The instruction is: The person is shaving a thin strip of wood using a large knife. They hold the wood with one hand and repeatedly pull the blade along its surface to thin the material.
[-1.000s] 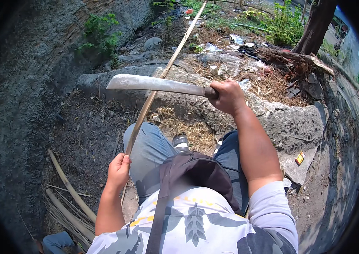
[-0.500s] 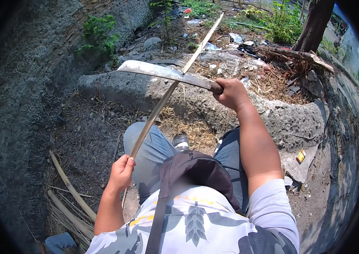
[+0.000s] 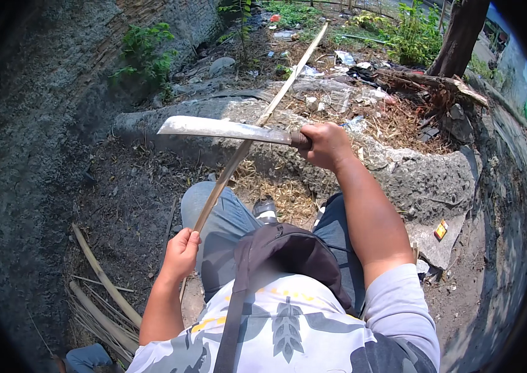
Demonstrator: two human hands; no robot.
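Observation:
My left hand (image 3: 181, 253) is closed around the near end of a long, thin wooden strip (image 3: 226, 176), which slants away from me up to the right, its far end above the littered ground. In my right hand (image 3: 327, 146) is the dark handle of a machete (image 3: 213, 127). Its broad blade points left and lies across the strip around the middle of its length, hiding a short part of it. Blade and strip appear to touch there.
A low, rough concrete ledge (image 3: 425, 174) runs in front of my knees. Several long strips and stalks (image 3: 105, 273) lie at my left, near another person's jeans (image 3: 89, 357). A wall (image 3: 33, 143) rises on the left. A black bag (image 3: 291, 252) rests on my lap.
My right hand has drawn the machete toward me and a little left along the strip. My left hand keeps its grip in nearly the same place.

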